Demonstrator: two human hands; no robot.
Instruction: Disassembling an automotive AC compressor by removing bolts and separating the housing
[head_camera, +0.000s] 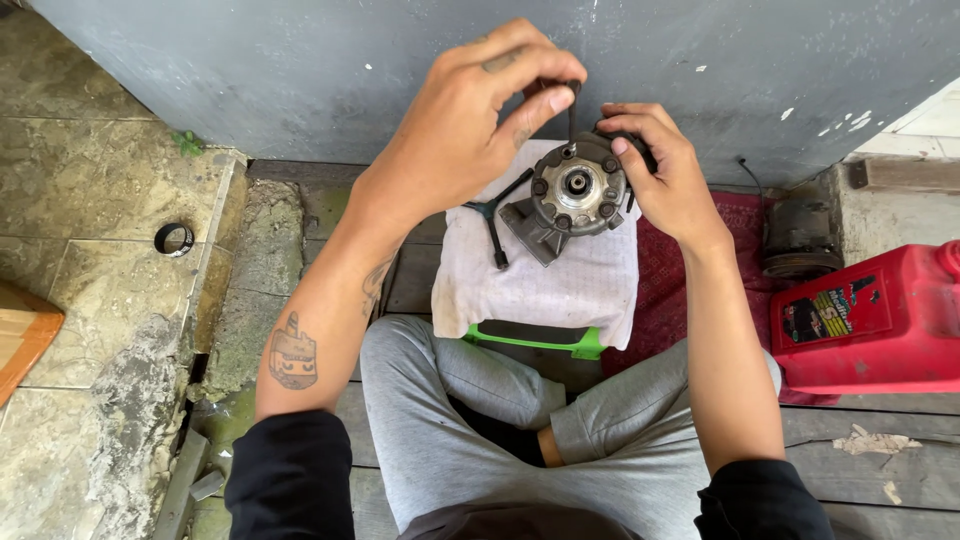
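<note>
Compressor (575, 195): dull grey cast metal, hub face shinier. Under it, white cloth (540, 275), soft, matt. Right of cloth: red jerrycan (870, 320), glossy plastic. Floor planks (900, 470): rough weathered wood.

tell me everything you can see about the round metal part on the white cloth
The round metal part looks like grey cast metal with a circular face, a ring of dark bolt holes and a shiny hub. It rests tilted on the white cloth. The right hand steadies its edge; the left hand presses a dark hex key into its top.
</note>
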